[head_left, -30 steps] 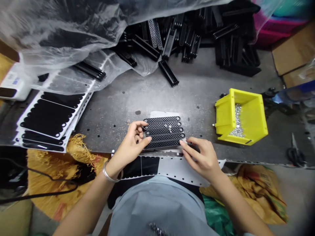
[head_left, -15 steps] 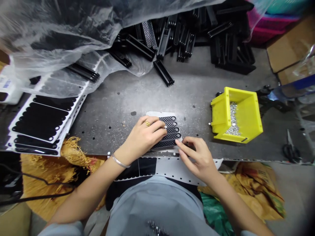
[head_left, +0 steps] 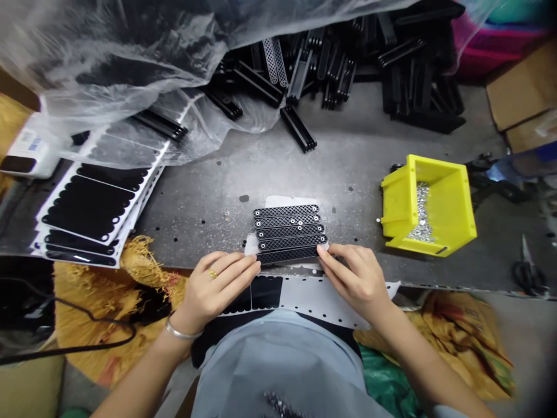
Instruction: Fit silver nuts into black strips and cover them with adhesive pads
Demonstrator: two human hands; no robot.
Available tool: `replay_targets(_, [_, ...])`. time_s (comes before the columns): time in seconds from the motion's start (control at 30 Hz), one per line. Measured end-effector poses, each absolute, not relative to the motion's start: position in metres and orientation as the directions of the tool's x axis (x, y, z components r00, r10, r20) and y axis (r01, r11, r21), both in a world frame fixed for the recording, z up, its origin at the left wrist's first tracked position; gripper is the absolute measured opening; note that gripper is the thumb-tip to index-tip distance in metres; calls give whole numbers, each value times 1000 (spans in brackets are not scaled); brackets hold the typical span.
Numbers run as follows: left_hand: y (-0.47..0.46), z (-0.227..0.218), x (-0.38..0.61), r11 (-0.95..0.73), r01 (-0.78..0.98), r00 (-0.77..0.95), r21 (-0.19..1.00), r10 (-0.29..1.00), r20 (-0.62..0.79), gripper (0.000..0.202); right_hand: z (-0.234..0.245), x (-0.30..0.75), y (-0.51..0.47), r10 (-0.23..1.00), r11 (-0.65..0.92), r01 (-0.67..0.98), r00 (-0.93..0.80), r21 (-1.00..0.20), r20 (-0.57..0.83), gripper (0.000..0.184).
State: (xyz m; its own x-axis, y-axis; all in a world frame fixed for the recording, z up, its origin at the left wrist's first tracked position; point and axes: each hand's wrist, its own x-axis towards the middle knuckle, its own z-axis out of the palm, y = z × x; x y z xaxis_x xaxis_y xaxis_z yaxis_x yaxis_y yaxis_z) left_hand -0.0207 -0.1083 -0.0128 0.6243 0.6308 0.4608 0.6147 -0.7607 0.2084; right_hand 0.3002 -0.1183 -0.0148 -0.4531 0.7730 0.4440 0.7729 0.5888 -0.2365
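Note:
Several black plastic strips with a lattice face point(head_left: 288, 221) lie side by side near the bench's front edge. Small silver metal pieces sit in the end holes of most, and a few lie loose on the lattice. My left hand point(head_left: 217, 284), fingers together, pinches at the left end of the nearest black lattice strip point(head_left: 287, 255). At that strip's right end are the closed thumb and fingertips of my right hand point(head_left: 357, 276). A white sheet point(head_left: 289, 201) shows partly from under the strips.
A yellow bin point(head_left: 448, 203) of small silver pieces stands right, with scissors point(head_left: 526, 270) beyond it. Sheets of black stickers point(head_left: 87, 203) lie left. Black plastic parts point(head_left: 300, 128) are heaped at the back, partly under clear plastic film point(head_left: 108, 64).
My left hand has moved off the top of the strips, leftward and nearer my body, to the closest strip's left end. My right hand stays at the right end.

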Motion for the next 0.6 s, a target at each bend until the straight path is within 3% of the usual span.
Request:
replay_targets(0.33, [-85,-8,-24,-843,538,685,15,448,575,20,-14,298,-123,810,564,765,-441,-311,385,55])
replay_targets(0.5, [-81,7,-20,-870,491,746,-47,392,538,15,-10,294,-122,760,597,789,-499,-145,416,57])
replay_targets(0.6, [-88,10,-18,-843,536,749,-28,461,475,24,-3,284,-124,751,586,809,-519,-50,408,48])
